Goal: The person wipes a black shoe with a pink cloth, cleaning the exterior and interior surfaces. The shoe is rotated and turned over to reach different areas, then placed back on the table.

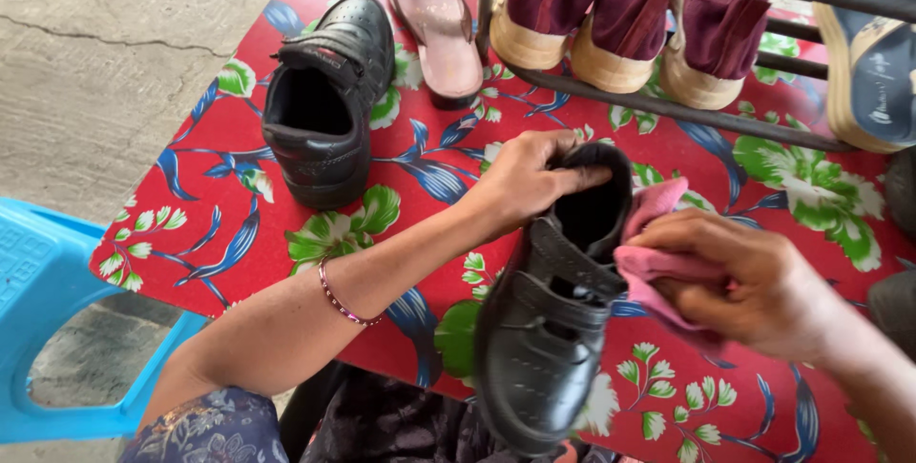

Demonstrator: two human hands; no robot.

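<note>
Left hand clamped on black shoe heel, toe pointing toward wearer; right hand pinching pink cloth against shoe's right side.

The black strap shoe looks like smooth leather with a dull sheen; the pink cloth is soft and matt. The counter wears glossy floral oilcloth. The stool is blue plastic, the floor rough concrete.

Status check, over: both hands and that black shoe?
Left hand grips the black shoe at its heel opening. Right hand presses a pink cloth to its side. Second black shoe sits apart.
</note>
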